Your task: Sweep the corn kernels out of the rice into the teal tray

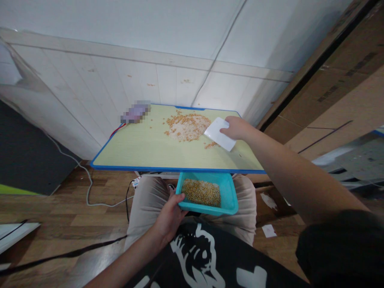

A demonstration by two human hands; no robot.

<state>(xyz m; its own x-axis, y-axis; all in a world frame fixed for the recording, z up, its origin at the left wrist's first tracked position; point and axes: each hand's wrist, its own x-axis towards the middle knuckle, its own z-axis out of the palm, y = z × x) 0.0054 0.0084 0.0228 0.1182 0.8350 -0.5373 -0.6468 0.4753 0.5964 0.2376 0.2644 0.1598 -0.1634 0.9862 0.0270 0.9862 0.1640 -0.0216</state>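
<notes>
My left hand [171, 216] grips the left rim of a teal plastic tray [229, 198], held just under the near edge of the small table [135, 148], over my lap. The tray holds a layer of yellowish beans [201, 193]. My right hand [235, 128] is closed on a white flat card [219, 134], its edge resting on the tabletop. Just left of the card lies a pile of beans mixed with white grains [187, 127]. A few loose beans [210, 145] sit below the card.
The table has a pale green top with a blue rim and stands against a white panelled wall. A blurred purple object [135, 113] lies at its far left corner. Cardboard boxes [339, 96] lean at the right. Cables [87, 188] run over the wooden floor.
</notes>
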